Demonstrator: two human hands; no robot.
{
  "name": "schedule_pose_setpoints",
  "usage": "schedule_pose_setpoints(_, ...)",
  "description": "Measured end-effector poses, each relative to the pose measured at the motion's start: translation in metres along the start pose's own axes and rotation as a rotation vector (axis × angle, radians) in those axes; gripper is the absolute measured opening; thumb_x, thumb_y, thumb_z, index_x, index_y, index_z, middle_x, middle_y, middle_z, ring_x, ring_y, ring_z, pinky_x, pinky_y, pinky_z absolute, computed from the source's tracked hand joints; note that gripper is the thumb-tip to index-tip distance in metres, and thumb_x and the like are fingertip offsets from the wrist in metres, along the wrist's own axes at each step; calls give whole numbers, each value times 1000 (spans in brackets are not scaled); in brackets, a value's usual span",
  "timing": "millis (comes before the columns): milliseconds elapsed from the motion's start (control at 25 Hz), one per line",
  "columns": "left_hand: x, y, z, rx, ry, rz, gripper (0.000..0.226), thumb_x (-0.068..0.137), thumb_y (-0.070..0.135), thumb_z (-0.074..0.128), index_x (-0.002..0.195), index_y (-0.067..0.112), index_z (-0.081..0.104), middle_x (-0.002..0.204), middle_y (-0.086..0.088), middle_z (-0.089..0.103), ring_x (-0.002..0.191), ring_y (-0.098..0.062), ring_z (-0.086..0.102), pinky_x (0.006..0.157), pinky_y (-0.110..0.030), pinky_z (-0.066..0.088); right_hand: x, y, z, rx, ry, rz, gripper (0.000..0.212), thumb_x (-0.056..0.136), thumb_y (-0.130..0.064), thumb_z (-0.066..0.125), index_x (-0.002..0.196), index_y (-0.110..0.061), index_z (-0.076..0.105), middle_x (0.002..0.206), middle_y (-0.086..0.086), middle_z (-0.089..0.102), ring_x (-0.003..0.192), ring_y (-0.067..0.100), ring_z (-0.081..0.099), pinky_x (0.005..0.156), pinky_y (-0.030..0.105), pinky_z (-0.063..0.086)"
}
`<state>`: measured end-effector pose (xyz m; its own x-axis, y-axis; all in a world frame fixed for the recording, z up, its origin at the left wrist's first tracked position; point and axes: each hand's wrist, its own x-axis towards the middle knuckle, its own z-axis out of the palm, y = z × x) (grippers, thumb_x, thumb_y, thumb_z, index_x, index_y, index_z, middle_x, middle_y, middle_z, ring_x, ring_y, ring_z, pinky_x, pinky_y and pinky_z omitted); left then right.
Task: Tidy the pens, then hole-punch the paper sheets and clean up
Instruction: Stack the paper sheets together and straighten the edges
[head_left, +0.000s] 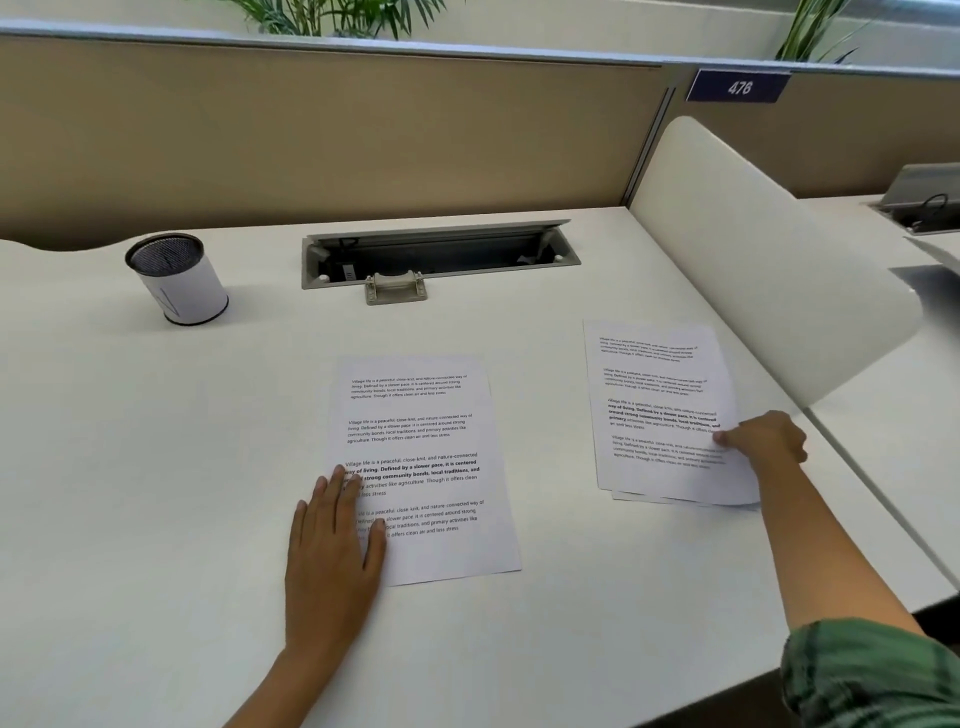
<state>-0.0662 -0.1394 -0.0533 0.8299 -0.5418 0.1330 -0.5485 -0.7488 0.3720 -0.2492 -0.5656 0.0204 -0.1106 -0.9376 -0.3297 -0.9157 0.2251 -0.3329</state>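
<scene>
Head view: flat left hand (332, 540) presses smooth printed sheet (431, 467).

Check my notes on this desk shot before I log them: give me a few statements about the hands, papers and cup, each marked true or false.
1. The left hand lies flat on the middle sheet. True.
2. The right hand is holding a pen. False: it pinches the right edge of the paper stack; no pen shows.
3. The cup stands upright on the far left of the desk. True.
4. A hole punch sits between the papers. False: only bare desk lies there.
5. The stack is more than one sheet. True: extra edges show at its near end.
</scene>
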Motion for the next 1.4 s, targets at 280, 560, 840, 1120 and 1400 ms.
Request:
schedule_pose_setpoints(280, 0, 1, -2, -17, 3, 0, 65, 88, 43, 26, 139, 6, 44, 150, -7, 38, 141, -25, 32, 118, -42, 20, -1, 1, 0, 41, 26, 33, 59, 72, -11, 83, 119, 7, 52, 125, 31, 53, 120, 45, 48, 99, 50, 41)
schedule_pose_setpoints(560, 0, 2, -2, -39, 19, 6, 66, 88, 42, 26, 139, 5, 44, 150, -8, 39, 140, -26, 33, 118, -42, 20, -54, -2, 2, 201, 314, -190, 28, 79, 16, 60, 105, 9, 66, 111, 34, 63, 100, 49, 62, 85, 49, 54)
schedule_pose_setpoints(840, 0, -1, 2, -47, 29, 6, 66, 88, 42, 25, 140, 6, 43, 150, -8, 39, 140, -26, 34, 118, -42, 20, -175, -51, -20, 103, 632, -773, 17, 85, 3, 62, 95, -10, 61, 89, 12, 70, 77, 38, 64, 63, 33, 42)
schedule_pose_setpoints(1120, -2, -1, 0, -216, 65, -16, 57, 95, 38, 28, 143, 10, 39, 151, -4, 37, 141, -21, 33, 119, -39, 18, -239, -73, -16, 719, 195, -838, 30, 78, -14, 78, 102, -16, 60, 95, -8, 64, 75, 2, 60, 60, 2, 47)
schedule_pose_setpoints(1400, -5, -9, -9, -878, 172, -166, 40, 93, 31, 41, 133, 34, 37, 132, 14, 53, 118, -9, 54, 95, -34, 45, -246, -42, 89, 605, -222, -494, 40, 84, -8, 71, 118, -13, 51, 112, 11, 64, 89, 22, 61, 76, 27, 48)
